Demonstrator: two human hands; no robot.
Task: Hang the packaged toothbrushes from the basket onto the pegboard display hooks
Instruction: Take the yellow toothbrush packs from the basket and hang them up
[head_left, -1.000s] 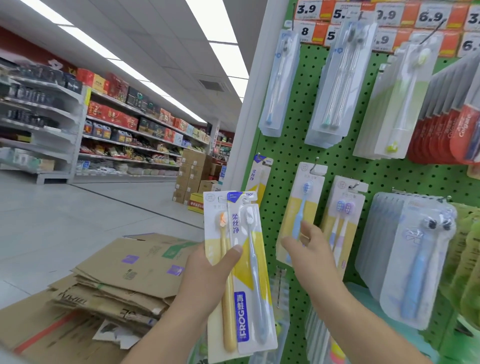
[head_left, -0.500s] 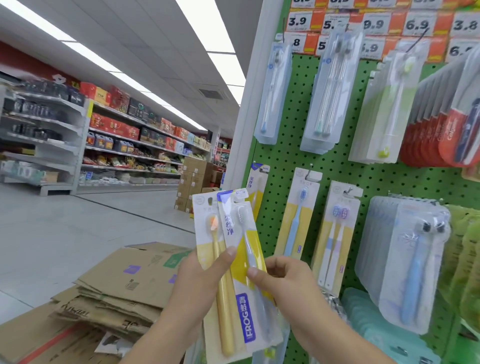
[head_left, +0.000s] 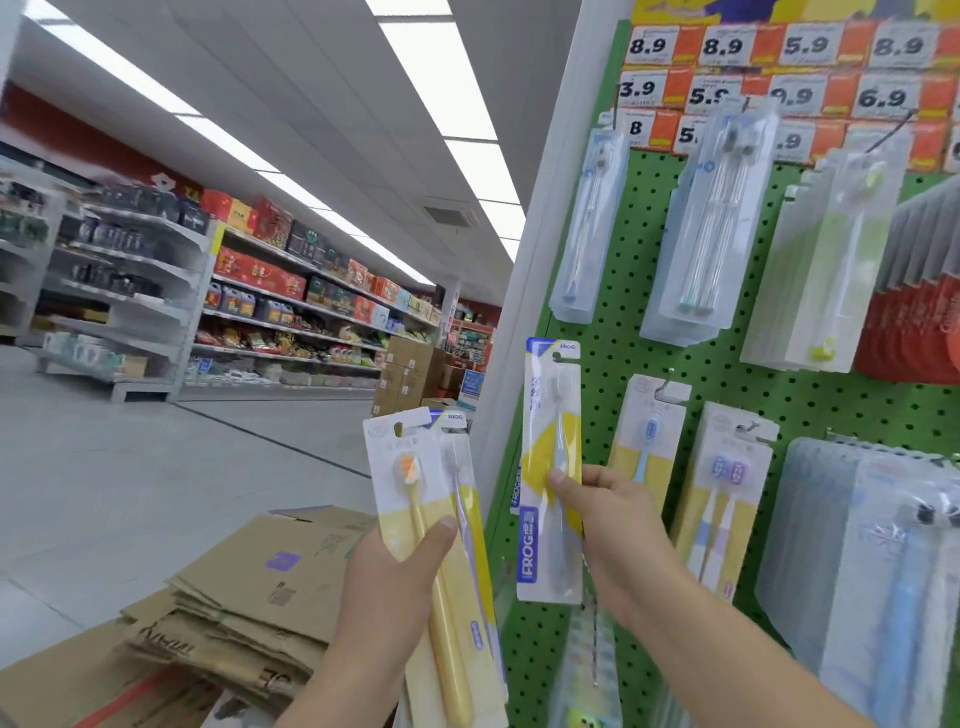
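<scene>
Toothbrush packs (head_left: 441, 545) sat gripped in the left hand (head_left: 387, 587). The right hand (head_left: 608, 514) pinched one FROG pack (head_left: 550, 467) against the green pegboard (head_left: 727, 374).

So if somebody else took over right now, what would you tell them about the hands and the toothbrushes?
Left hand: holds the yellow toothbrush pack with a second pack tucked behind it, thumb across the front.
Right hand: fingers pinch the FROG pack, raised in front of the left edge of the green pegboard. Whether its hole is on a hook yet is unclear.
Done: several packs already hang on the board, such as the blue toothbrush pack.
Left: hang the FROG pack, then the left hand's packs. The basket is out of view.
</scene>
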